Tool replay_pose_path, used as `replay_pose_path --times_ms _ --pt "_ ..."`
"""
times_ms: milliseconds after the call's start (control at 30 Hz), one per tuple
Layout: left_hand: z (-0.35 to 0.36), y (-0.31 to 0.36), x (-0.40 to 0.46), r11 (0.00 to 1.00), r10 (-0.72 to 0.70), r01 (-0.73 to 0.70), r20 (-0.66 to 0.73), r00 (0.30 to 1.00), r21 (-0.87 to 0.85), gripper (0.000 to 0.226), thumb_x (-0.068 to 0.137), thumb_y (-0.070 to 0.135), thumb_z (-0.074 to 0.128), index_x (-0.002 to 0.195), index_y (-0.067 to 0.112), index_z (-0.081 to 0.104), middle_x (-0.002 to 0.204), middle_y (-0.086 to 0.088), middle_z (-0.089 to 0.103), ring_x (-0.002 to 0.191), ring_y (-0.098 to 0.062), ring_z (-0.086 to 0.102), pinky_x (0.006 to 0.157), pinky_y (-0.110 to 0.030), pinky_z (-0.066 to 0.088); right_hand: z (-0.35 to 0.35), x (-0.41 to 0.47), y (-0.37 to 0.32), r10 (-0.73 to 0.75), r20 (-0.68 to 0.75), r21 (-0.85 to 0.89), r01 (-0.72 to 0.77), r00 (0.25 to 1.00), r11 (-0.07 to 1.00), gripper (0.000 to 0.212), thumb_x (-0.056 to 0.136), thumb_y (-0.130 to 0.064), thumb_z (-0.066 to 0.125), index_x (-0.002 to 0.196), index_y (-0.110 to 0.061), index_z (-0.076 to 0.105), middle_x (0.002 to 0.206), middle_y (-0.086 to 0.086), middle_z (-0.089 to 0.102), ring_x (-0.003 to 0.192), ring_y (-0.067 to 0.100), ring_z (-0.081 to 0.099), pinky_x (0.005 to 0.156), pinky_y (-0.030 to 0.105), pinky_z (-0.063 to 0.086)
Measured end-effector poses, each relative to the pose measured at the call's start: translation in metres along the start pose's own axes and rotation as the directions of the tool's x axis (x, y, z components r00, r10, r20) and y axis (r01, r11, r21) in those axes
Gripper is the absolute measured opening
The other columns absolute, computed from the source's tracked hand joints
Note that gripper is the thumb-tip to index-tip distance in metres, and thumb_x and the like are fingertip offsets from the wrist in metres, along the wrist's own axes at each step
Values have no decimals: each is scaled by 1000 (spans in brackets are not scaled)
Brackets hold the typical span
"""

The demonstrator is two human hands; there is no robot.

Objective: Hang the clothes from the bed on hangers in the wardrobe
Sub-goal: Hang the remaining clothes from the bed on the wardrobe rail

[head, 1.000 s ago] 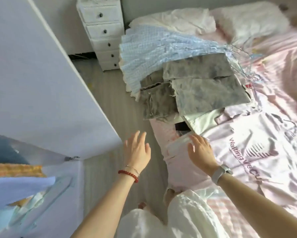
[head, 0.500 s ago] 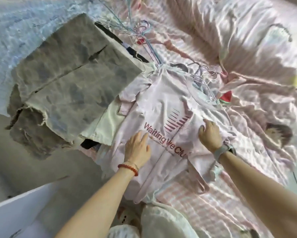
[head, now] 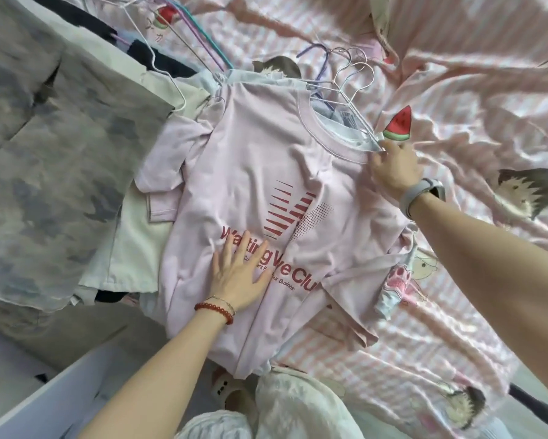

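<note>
Spreading the pink T-shirt [head: 253, 185] flat on the bed [head: 475, 128], the left hand [head: 237, 277] presses its printed chest with straight, splayed fingers while the right hand [head: 393, 166] pinches the collar edge, so the next move is probably slipping a wire hanger [head: 350, 87] lying just above into that neck.

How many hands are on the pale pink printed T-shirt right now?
2. The left hand lies flat on the red lettering of the pale pink printed T-shirt; the right hand pinches its collar rim. Neither is hidden.
</note>
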State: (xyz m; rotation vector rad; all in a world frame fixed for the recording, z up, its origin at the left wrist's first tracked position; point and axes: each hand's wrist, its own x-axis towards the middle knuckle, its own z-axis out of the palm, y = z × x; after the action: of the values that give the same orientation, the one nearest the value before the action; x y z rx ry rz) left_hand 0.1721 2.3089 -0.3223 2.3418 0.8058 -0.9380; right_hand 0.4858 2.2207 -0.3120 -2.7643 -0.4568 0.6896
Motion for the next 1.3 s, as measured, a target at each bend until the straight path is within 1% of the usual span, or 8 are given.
replay_pose_path --times_ms 367,500,667,833,933,1000,1167,1300 --pt "-16 3 0 997 29 -27 24 999 -72 58 91 54 28 145 36 19 157 1 -2 142 -24 -11 114 -41 -4 -13 -9 -6 59 -30 220 -51 998 974 4 85 -15 45 85 -12 48 101 20 61 99 35 53 80 36 37" --pt "-46 14 -7 926 3 -153 -396 918 -346 52 88 32 36 132 8 49 145 -18 33 138 -32 24 112 -38 18 -8 -58 0 -116 -135 284 150 984 947 14 92 -15 46 100 -4 47 93 19 61 90 36 55 72 38 36" --pt "-124 28 6 946 92 -292 -753 651 -137 63 87 30 37 145 11 23 152 -17 18 141 -28 9 114 -41 7 -6 -119 12 -258 -346 200 340 902 919 21 92 -14 45 103 -1 57 76 15 63 69 33 59 58 31 34" --pt "-167 43 29 965 261 -209 -482 836 159 49 98 38 25 146 28 20 157 -1 7 142 -29 -12 108 -54 -15 -21 -159 26 -320 -502 167 453 804 876 21 87 -16 42 93 -6 59 62 9 62 48 16 48 51 17 26" --pt "-159 43 17 961 275 -252 -392 878 110 34 100 33 26 115 17 52 119 -5 59 126 -27 41 107 -45 17 -30 -158 35 -389 -513 50 479 766 877 21 88 -15 43 92 -5 61 71 10 67 55 23 59 56 20 32" --pt "-142 34 -10 956 284 -291 -381 880 40 32 99 32 31 104 13 56 97 -10 66 97 -31 58 78 -34 34 -34 -152 38 -405 -478 41 480 779 876 27 89 -16 42 90 1 62 78 15 66 66 31 61 66 27 37" --pt "-88 -21 -100 927 3 -179 -470 883 -330 28 95 36 44 103 19 65 88 -12 68 87 -34 59 67 -37 42 -29 -155 -2 -527 -220 -17 537 821 843 46 90 -37 35 104 -5 64 95 12 68 90 30 62 85 40 38" --pt "-53 -90 -162 831 -307 -71 -561 768 -552 37 84 50 41 86 22 66 83 -12 67 82 -37 59 69 -40 47 -8 -181 -60 -679 -106 -5 682 727 731 47 91 -38 33 106 -5 64 98 12 64 89 30 60 80 44 44"
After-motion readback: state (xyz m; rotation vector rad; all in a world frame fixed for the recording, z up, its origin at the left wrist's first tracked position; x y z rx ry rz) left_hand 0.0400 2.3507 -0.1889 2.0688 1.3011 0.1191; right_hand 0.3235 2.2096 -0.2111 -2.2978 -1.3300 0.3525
